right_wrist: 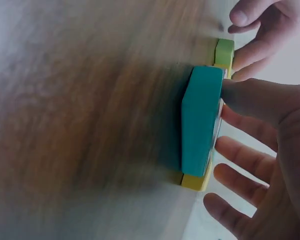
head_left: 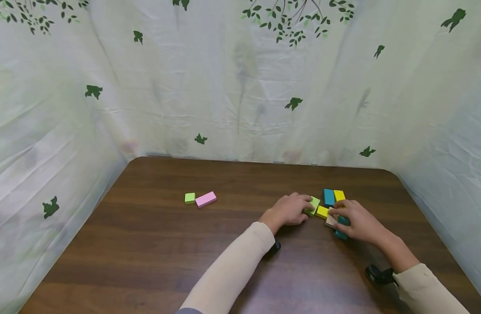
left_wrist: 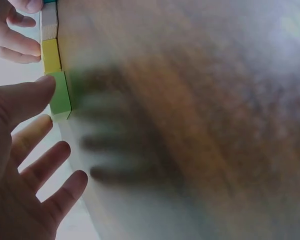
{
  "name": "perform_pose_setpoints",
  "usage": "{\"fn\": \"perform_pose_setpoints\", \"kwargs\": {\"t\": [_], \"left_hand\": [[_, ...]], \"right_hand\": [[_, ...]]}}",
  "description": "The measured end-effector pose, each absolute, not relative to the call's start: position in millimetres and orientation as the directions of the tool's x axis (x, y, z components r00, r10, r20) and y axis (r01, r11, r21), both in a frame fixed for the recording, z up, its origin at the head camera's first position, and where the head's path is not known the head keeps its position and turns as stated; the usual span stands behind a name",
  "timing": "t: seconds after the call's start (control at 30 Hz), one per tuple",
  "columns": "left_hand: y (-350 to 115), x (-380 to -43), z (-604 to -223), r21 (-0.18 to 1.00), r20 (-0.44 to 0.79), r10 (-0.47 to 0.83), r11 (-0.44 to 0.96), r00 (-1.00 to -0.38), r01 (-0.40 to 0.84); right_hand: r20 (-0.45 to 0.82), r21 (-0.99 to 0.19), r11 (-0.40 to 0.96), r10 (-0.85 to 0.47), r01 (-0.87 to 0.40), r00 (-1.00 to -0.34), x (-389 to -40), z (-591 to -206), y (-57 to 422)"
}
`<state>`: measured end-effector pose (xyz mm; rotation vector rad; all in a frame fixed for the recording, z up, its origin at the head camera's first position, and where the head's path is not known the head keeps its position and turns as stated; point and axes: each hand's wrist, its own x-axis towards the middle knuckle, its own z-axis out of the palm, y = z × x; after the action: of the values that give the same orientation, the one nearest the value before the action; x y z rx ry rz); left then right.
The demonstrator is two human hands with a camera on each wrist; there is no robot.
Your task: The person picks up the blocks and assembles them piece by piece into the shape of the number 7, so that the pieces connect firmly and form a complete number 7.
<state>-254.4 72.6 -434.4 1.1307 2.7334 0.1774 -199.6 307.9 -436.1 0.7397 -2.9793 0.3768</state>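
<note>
On the right half of the table, several coloured blocks lie together between the two hands. My left hand has thumb and index finger at either side of a light green block, pinching it. Beside it sits a small yellow block, then a pale wooden block. My right hand holds the wooden block between thumb and index finger, its other fingers spread. A teal block stands along the wooden one, close under the right thumb. Behind them lie another teal block and a yellow block, partly covered by fingers.
Farther left on the brown wooden table lie a small green block and a pink block, corner to corner. A pale curtain with leaf prints hangs behind the table and along both sides.
</note>
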Motion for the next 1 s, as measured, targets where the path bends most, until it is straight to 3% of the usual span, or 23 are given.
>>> {"fn": "perform_pose_setpoints", "kwargs": {"t": [0.33, 0.67, 1.0], "left_hand": [[73.2, -254.7, -435.5, 0.295, -0.044, 0.679, 0.71, -0.733, 0.64], [76.8, -254.3, -436.8, 0.332, -0.084, 0.633, 0.746, -0.769, 0.578], [76.5, -260.0, -435.9, 0.35, -0.139, 0.711, 0.687, -0.69, 0.637]], "right_hand": [[0.127, -0.243, 0.852, -0.447, -0.464, -0.886, -198.1, -432.1, 302.4], [0.128, -0.267, 0.854, -0.427, -0.446, -0.895, -196.8, -433.3, 301.2], [0.132, -0.276, 0.854, -0.42, -0.44, -0.898, -197.0, -437.7, 303.4]]}}
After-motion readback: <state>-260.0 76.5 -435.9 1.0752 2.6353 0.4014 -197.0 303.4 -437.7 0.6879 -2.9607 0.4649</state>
